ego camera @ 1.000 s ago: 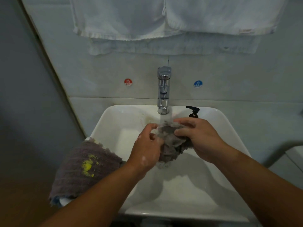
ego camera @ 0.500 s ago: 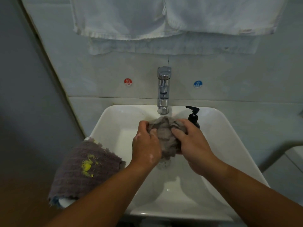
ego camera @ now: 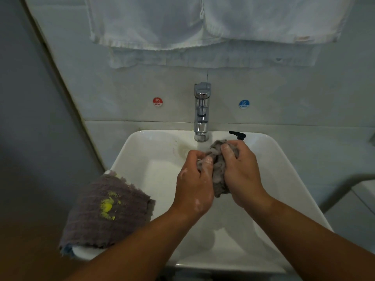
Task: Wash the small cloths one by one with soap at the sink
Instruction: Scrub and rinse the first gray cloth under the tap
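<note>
At the far left, a stained cloth (ego camera: 107, 209) lies folded over the left rim of the sink (ego camera: 142, 159), a yellow smear (ego camera: 107, 206) on its upper face and a bit of blue showing under its near corner.

Your left forearm comes in from the near left and angles up toward the far middle. Your left hand (ego camera: 193, 186) is turned with its back facing up and flecks of suds on the skin. Its fingers are curled inward, so its grip is clamped on the left side of the grey cloth (ego camera: 218, 173).

That cloth is bunched into a wad between your two hands. You hold it over the basin, just near of the tap (ego camera: 201, 112), and its lower end hangs down between your wrists.

Your right forearm comes in from the near right corner. Your right hand (ego camera: 241, 171) sits slightly farther than the left, and its grip is clamped on the right side of the wad. One soapy digit presses down on top of the cloth.

The black soap pump (ego camera: 237, 135) pokes out just beyond your right knuckles, at the sink's far rim.
</note>
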Demonstrator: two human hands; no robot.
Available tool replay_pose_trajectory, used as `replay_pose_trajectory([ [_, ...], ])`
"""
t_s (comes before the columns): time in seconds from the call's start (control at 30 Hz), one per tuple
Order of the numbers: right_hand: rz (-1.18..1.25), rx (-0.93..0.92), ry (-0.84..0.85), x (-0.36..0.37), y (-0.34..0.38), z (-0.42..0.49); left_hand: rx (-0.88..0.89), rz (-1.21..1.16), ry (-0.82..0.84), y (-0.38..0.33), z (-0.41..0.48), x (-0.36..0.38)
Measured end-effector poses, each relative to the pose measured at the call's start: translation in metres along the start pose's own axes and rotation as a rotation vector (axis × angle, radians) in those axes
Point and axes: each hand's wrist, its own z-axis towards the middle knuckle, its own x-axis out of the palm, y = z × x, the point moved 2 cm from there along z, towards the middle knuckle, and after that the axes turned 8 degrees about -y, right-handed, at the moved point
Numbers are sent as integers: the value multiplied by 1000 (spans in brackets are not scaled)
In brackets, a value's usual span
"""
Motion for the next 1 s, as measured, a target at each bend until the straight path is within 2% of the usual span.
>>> replay_pose_trajectory([
  [0.1, -53, -31, 15, 2, 0, -6, 9, -16, 2, 0, -2, 4],
  [0.2, -77, -26, 82, 4, 3, -20, 23, 11, -72, 0, 2, 2],
  [0.33, -114, -185, 214, 5, 7, -39, -9, 54, -131, 5, 13, -2],
  [0.43, -142, -272, 158, 3, 10, -26, -5, 13, -89, 0, 5, 0],
  [0.53, -186, -102, 67, 3, 1, -6, 32, -9, -16, -8, -6, 3],
  [0.6, -211, -3, 153, 6, -7, -11, 64, 18, -31, -9, -4, 1],
  [0.7, -210, -72, 275, 7, 0, -34, 38, 82, -129, -5, 7, -4],
  [0.77, -149, -170, 269, 4, 11, -39, 5, 101, -156, -2, 9, -5],
  [0.83, -151, -241, 193, 1, 15, -28, 19, 106, -116, -2, 4, -2],
  [0.93, -214, -92, 70, -1, 3, -6, 55, 87, -23, -7, -7, 2],
  [1.0, -257, -9, 121, -1, -1, -10, 72, 100, -35, -10, -5, 0],
])
